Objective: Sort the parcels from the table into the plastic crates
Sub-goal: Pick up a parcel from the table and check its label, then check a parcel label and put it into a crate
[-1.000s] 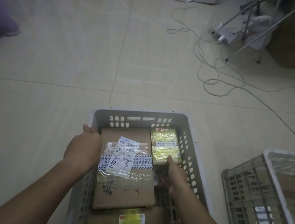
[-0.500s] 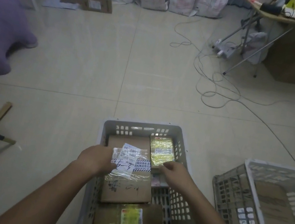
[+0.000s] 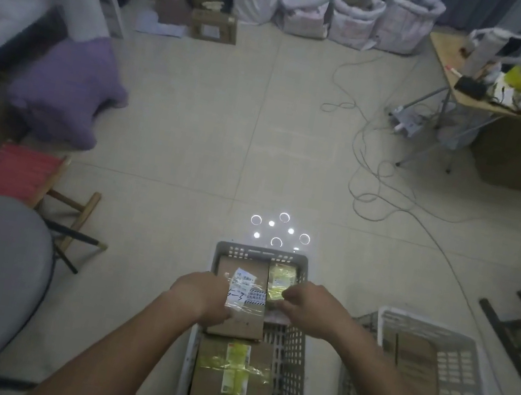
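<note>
Both arms reach forward over the grey crate (image 3: 300, 350). The left hand (image 3: 200, 294) grips the labelled brown parcel (image 3: 243, 298) at its left edge; the right hand (image 3: 309, 307) pinches the small yellow-taped parcel (image 3: 283, 279) in the crate's far right corner. Three parcels lie inside, including a large yellow-taped box (image 3: 233, 372) at the near end. A second crate (image 3: 428, 383) stands just right.
</note>
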